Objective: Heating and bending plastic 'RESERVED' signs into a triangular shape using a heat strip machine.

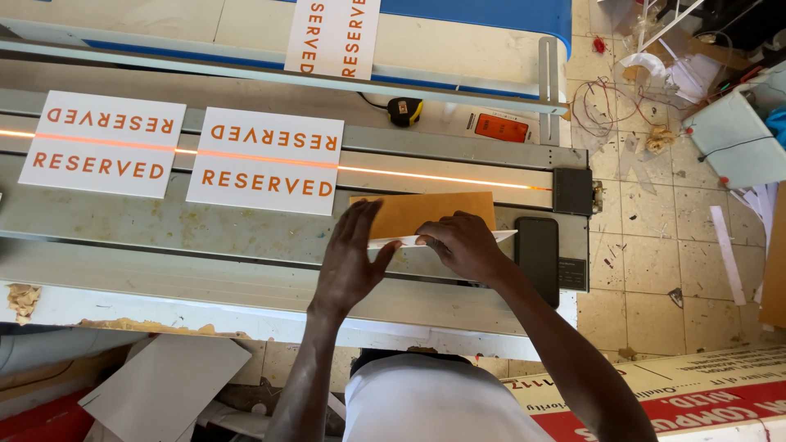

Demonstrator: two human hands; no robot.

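Note:
A folded sign panel (422, 214), brown on its upper flap with a white edge below, lies on the grey machine bed (164, 225). My left hand (350, 262) lies flat with fingers spread, pressing its left part. Gripping the white folded edge is my right hand (465, 244), fingers curled over it. A glowing orange heating line (442, 176) runs across the bed just beyond the panel.
Two white sign panels with orange lettering (104, 143) (266, 160) lie across the line at left; a third (332, 37) rests farther back. A black phone (538, 250) lies right of my hand. A tape measure (404, 110) sits behind. Scraps and wires litter the tiled floor (655, 245).

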